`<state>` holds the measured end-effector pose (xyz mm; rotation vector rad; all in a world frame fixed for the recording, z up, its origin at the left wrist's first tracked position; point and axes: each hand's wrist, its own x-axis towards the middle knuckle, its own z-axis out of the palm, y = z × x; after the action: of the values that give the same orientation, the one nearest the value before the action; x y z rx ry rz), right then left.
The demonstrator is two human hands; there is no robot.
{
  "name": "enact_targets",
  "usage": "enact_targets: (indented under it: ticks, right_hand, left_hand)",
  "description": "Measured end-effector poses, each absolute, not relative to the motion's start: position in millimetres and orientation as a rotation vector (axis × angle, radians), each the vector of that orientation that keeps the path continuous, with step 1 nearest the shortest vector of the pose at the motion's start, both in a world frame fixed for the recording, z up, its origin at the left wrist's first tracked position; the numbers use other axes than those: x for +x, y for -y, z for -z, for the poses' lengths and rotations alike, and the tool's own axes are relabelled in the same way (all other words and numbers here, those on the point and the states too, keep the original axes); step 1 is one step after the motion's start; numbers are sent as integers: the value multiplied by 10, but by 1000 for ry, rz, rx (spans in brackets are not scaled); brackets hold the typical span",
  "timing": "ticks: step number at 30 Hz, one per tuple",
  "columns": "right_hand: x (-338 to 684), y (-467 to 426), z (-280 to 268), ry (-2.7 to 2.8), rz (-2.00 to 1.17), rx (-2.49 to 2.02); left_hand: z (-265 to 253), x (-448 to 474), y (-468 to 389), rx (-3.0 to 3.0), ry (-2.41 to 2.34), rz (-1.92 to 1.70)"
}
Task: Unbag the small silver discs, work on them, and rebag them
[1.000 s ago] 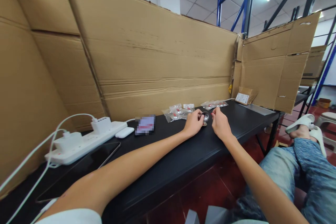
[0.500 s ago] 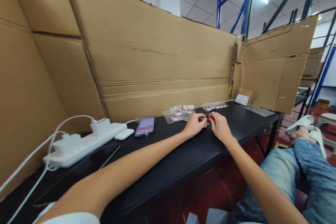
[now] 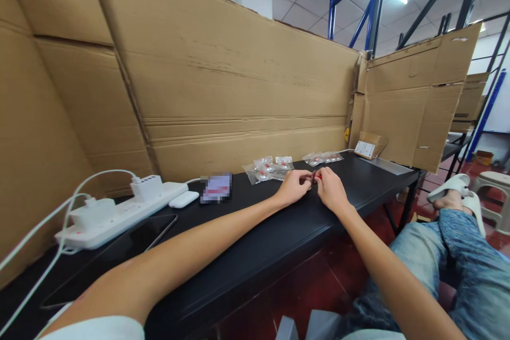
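Just right of the frame's centre, our left hand [image 3: 295, 187] and right hand [image 3: 330, 188] both pinch one small, partly red piece [image 3: 314, 175] over the bench [image 3: 263, 239]. We judge it light and stiff, maybe slippery, better held by its edges.

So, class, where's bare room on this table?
Bare tabletop: between the right hand and the grey strip, and between the forearms. Crowded: left end, with power strip, white case and dark flat device; plastic packets lie beyond the left hand.

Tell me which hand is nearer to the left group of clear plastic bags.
Left. The left hand is beside the clear plastic bags, at their front right; the right hand is farther right.
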<state>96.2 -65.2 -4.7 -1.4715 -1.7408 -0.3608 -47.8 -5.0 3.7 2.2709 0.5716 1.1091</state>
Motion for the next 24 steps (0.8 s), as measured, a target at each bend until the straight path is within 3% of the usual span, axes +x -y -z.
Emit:
enact_targets:
  ticks: [10, 19, 24]
  right_hand:
    - [947, 707, -5, 1766, 322, -1291]
    - [1026, 645, 19, 1645, -135, -1125]
    - [1019, 647, 16, 1618, -164, -1084]
  left_hand:
    - [-47, -498, 57, 2253, -558, -1164]
    - [-53, -500, 57, 2333, -616, -1155]
    - [-65, -491, 90, 2366, -704, -1179]
